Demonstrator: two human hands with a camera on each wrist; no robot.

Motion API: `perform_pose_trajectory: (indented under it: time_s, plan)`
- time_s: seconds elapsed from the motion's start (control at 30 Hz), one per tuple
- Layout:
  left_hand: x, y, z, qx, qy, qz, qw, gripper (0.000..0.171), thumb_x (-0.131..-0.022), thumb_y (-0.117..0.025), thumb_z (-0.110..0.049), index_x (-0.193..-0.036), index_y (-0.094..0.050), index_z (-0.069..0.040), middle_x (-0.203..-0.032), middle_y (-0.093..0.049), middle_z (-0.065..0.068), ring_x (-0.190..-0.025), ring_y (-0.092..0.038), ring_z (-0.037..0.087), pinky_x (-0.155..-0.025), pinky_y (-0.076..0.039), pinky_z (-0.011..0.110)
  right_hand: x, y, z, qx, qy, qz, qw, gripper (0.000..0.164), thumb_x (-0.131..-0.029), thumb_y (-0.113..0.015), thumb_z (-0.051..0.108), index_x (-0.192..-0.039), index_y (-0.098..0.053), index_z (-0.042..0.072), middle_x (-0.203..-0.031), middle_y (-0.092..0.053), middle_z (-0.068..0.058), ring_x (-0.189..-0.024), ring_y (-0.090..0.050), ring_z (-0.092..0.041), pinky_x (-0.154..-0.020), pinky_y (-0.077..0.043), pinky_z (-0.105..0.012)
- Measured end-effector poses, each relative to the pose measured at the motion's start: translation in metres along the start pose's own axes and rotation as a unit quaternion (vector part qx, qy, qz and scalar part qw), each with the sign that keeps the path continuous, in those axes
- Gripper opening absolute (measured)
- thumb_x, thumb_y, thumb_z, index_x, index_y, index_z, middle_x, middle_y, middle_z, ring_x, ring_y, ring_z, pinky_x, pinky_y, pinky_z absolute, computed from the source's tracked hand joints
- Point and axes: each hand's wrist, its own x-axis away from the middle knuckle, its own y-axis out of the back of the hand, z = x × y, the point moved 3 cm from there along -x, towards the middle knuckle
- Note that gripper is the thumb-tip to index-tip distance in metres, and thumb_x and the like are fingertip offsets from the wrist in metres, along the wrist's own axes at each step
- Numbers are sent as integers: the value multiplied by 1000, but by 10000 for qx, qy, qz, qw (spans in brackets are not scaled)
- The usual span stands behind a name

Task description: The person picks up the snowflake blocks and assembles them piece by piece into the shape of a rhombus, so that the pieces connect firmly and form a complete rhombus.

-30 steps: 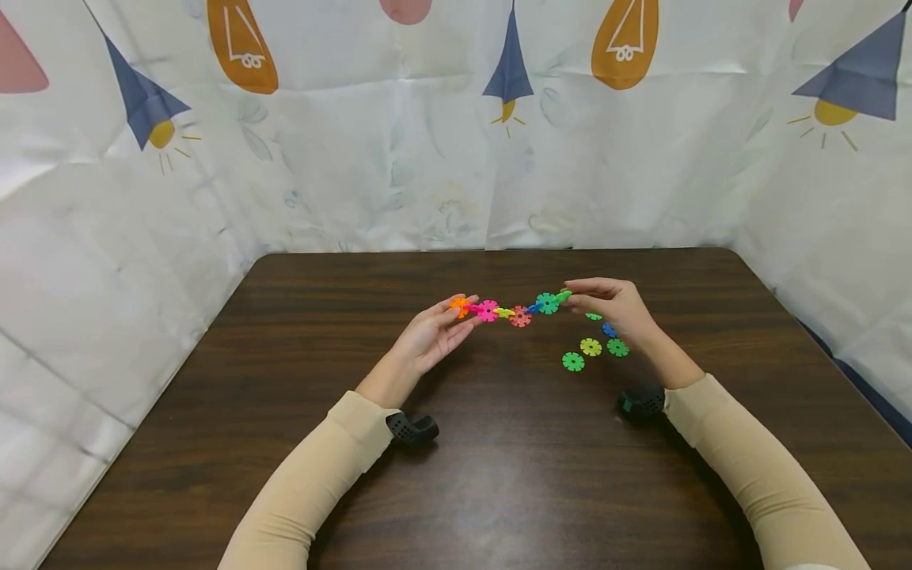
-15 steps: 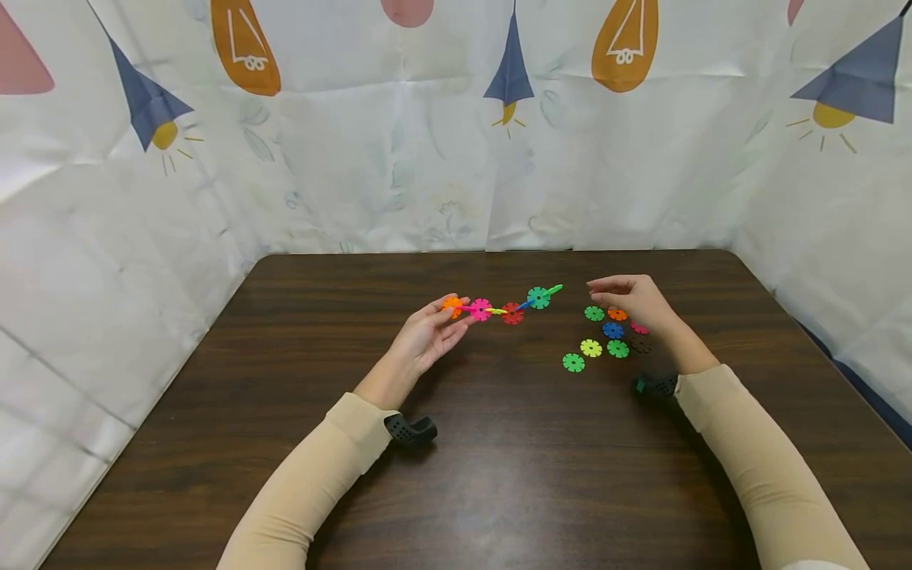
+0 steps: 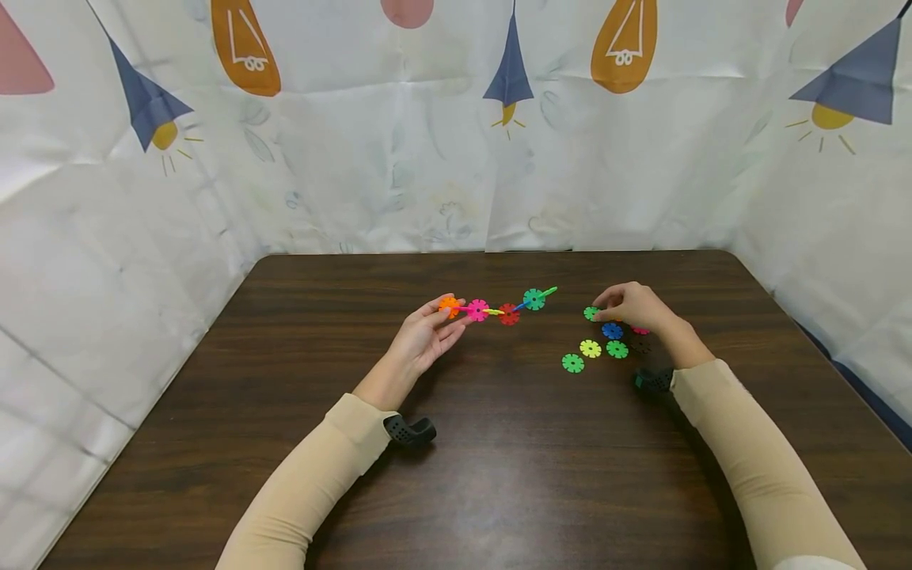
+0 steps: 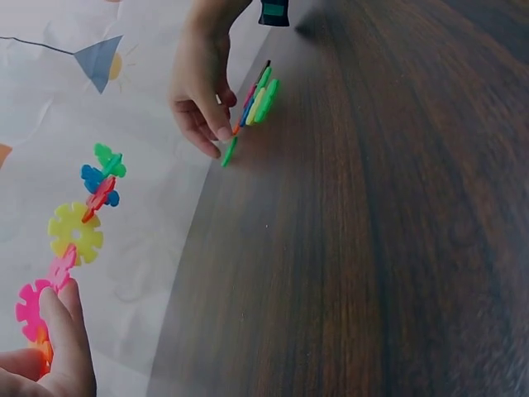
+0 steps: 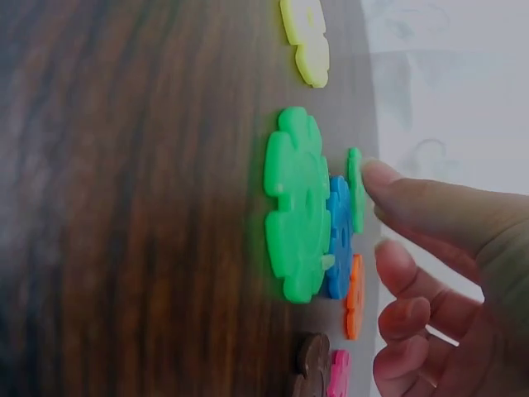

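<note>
My left hand [image 3: 422,340] pinches the orange snowflake disc [image 3: 450,307] at one end of a chain of interlocking snowflake discs, held up over the table. Along it sit a pink disc [image 3: 478,310], a yellow one [image 4: 75,233], a red disc [image 3: 509,314], a blue one [image 4: 92,177] and a teal disc [image 3: 534,299]; a bright green disc [image 3: 549,291] forms the free end. To the right, my right hand [image 3: 636,307] reaches down to a loose green disc [image 3: 590,313], thumb and fingertips right at its edge. That disc lies on the table.
Near the right hand lie several loose discs on the dark wooden table [image 3: 456,483]: blue [image 3: 612,331], yellow [image 3: 590,348], green [image 3: 617,349], another green [image 3: 573,363], brown [image 3: 641,345] and pink [image 3: 641,330]. An orange disc [image 5: 355,296] is mostly under the hand. A patterned curtain [image 3: 427,174] hangs behind.
My right hand has let go of the chain's green end, moved right and lowered to the loose green disc. The left hand still holds the chain, shifted slightly left.
</note>
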Motion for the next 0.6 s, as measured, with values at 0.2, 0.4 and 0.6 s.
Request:
perform_pose_trajectory:
  time_s: [0.2,0.4,0.6]
  plan:
    - [0,0,1,-119,2,-91,9999,47,-110,-41,-4,-157,-36,-5,-147,-51,13,-88,-72,16,-78,-57,25,-4,-3,0,128,-17,64,9999,35,-95,-75,22,-119,-70,-4,-83,-58,-5,-74,-49,-23,-69,-42,-38]
    - [1,-1,1,-219,8,-83,9997,47,-111,-42,-5,-157,-37,-6,-150,-50,12,-88,-72,15,-76,-57,24,-7,-2,1,96,-83,106,9999,33,-95,-76,21,-115,-69,-4,-90,-59,-9,-81,-52,-26,-74,-45,-41]
    - [1,-2,-1,-260,-12,-59,9996,47,-110,-44,-6,-157,-39,-6,-151,-50,11,-90,-72,15,-77,-57,23,-8,-1,1,59,26,-2,10000,29,-93,-78,18,-108,-62,-1,-100,-59,-13,-90,-54,-31,-79,-47,-45]
